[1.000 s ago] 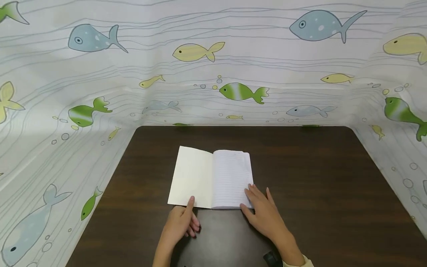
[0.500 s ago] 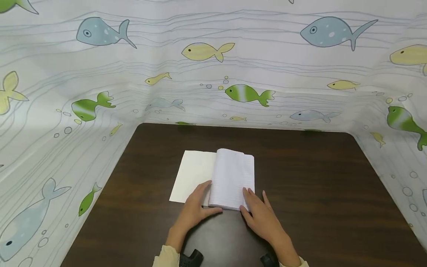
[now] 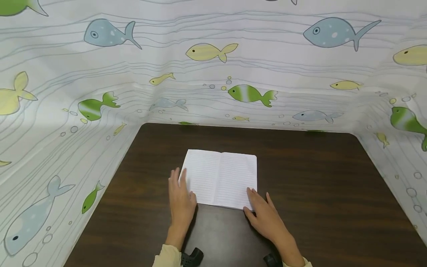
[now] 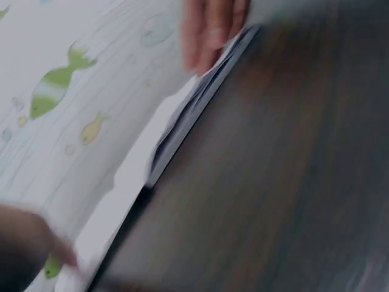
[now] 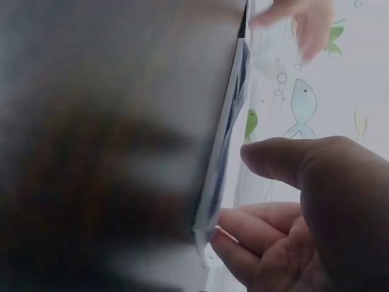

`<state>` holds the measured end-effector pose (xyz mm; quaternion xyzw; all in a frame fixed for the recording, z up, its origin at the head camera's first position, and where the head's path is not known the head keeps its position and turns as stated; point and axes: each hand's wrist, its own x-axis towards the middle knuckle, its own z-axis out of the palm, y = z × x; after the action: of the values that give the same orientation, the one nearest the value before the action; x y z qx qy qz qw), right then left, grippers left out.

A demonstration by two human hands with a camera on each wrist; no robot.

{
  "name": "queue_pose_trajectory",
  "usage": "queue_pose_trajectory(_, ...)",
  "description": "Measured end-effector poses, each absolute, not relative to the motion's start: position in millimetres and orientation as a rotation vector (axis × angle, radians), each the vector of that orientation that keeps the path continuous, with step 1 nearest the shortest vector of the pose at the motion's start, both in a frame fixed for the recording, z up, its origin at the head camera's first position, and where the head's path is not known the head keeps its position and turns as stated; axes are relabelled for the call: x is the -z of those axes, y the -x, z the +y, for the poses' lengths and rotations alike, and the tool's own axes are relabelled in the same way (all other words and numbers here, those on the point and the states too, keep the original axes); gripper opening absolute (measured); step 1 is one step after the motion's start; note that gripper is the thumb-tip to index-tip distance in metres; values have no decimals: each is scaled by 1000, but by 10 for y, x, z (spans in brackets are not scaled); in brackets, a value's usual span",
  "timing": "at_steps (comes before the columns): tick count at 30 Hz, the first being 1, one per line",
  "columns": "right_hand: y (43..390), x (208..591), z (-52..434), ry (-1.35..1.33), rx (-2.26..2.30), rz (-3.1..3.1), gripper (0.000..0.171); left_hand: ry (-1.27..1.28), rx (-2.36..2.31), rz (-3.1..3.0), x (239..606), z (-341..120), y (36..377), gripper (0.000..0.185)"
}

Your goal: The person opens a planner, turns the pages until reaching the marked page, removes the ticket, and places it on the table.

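A notebook (image 3: 218,178) lies open on the dark wooden table, both lined white pages facing up. My left hand (image 3: 181,196) is at its left edge, fingers extended over the margin of the left page. At the lower right corner, my right hand (image 3: 265,217) rests on the right page with its fingers spread. In the left wrist view the notebook (image 4: 194,100) appears edge-on and blurred, the other hand's fingers at its far end. The right wrist view shows the right thumb and fingers close to the notebook's page edges (image 5: 225,146).
The brown table (image 3: 320,193) stretches out on both sides of the notebook. A white curtain (image 3: 207,22) printed with fish surrounds its back and sides. Black wrist cameras (image 3: 193,256) sit by the cream sleeves (image 3: 168,256).
A page has turned over from right to left, covering the blank left side with lined paper. My left hand went up and across, then out to the left edge. The right hand stayed put.
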<state>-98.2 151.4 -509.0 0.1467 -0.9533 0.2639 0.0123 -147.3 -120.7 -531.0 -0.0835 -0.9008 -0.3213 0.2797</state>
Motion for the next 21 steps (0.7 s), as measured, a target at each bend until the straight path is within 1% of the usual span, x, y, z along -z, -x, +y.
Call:
queue_pose_trajectory(3, 1003, 5062, 1501, -445, -776, -2965, 65, 567, 986, -2529, 5341, -1079, 1461, 59)
queue_pose_trajectory(4, 1010, 5056, 1496, -440, -754, -2962, 66, 651, 1054, -2583, 5353, -1036, 1447, 57)
queue_pose_trajectory(5, 1019, 5054, 1491, -436, -736, -2960, 68, 701, 1125, -2641, 5361, -1001, 1430, 62)
queue_pose_trajectory(8, 1031, 5077, 1467, -429, -700, -2971, 70, 726, 1175, -2764, 5377, -948, 1380, 86)
queue_pose_trajectory(10, 1046, 5100, 1442, -445, -689, -2973, 68, 710, 1207, -2763, 5382, -942, 1379, 94)
queue_pose_trajectory(12, 1064, 5107, 1410, -485, -685, -2971, 65, 696, 1244, -2743, 5390, -949, 1389, 92)
queue_pose_trajectory(16, 1090, 5093, 1360, -571, -720, -2947, 58, 653, 1361, -2708, 5377, -989, 1400, 84)
queue_pose_trajectory(21, 1097, 5083, 1372, -522, -780, -2956, 60, 602, 1600, -2640, 5338, -1083, 1415, 84)
